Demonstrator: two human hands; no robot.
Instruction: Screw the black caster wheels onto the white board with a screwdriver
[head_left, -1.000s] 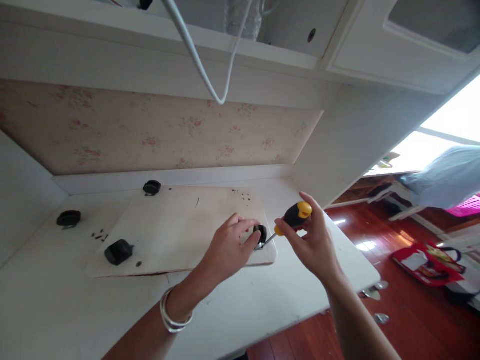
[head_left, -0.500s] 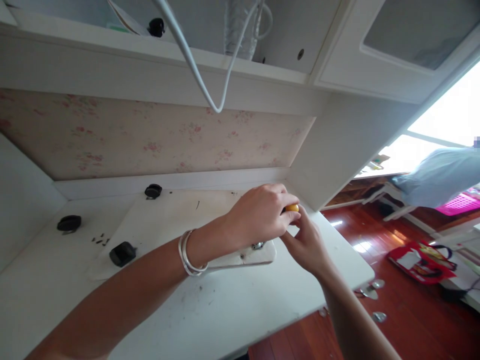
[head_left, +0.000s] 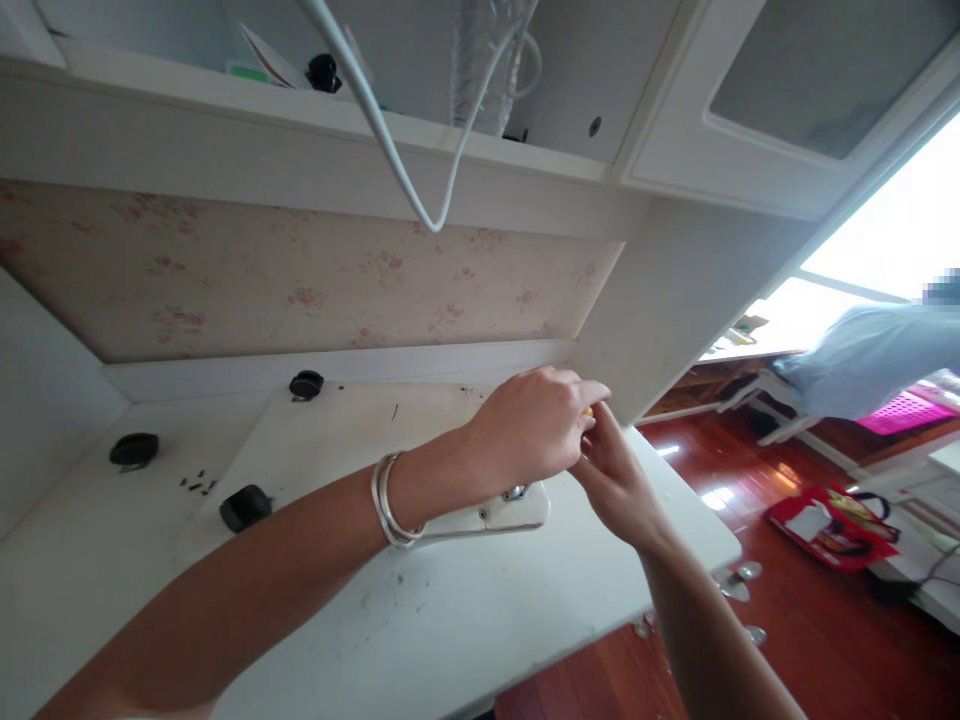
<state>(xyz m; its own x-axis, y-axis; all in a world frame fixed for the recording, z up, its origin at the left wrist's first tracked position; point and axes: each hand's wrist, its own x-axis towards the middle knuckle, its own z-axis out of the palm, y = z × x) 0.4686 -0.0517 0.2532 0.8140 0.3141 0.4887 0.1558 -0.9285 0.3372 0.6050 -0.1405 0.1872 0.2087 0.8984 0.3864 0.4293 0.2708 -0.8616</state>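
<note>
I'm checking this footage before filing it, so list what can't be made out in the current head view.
All in the head view:
Yellow object: mostly covered by the left hand and right hand, so each hand's grip is unclear.
Metal fitting: the left hand hides whatever is above it.
Dark bits on the desk: too small to identify.
White cable: cut off by the top edge.
</note>
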